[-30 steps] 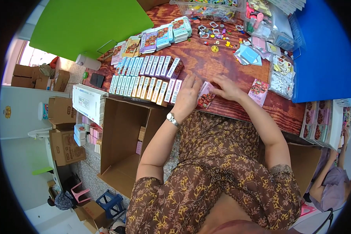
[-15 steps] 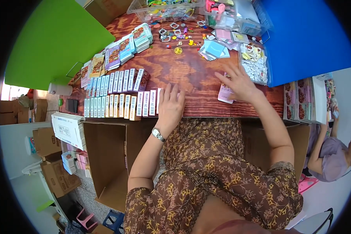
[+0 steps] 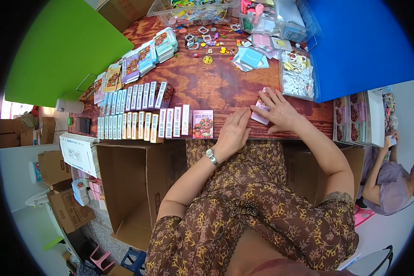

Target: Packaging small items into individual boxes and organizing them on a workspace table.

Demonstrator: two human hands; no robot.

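From my end I take the front-showing pink box [image 3: 203, 130] near the table's [image 3: 207, 87] near edge as my landmark. The left hand [image 3: 231, 137] is just right of it, its fingers outstretched and close together, gripping nothing that I can see. Farther right of the box lies a pink carton [image 3: 259, 118], partly hidden by the right hand [image 3: 283, 112], whose fingers are spread over it. I cannot tell whether the left fingertips touch that carton. Just left of the box I have a row of standing boxes [image 3: 129, 126], pink ones nearest, then yellow and green. Blue cards [image 3: 251, 58] lie beyond the box and to its right; a yellow wheel [image 3: 207, 60] lies straight beyond it.
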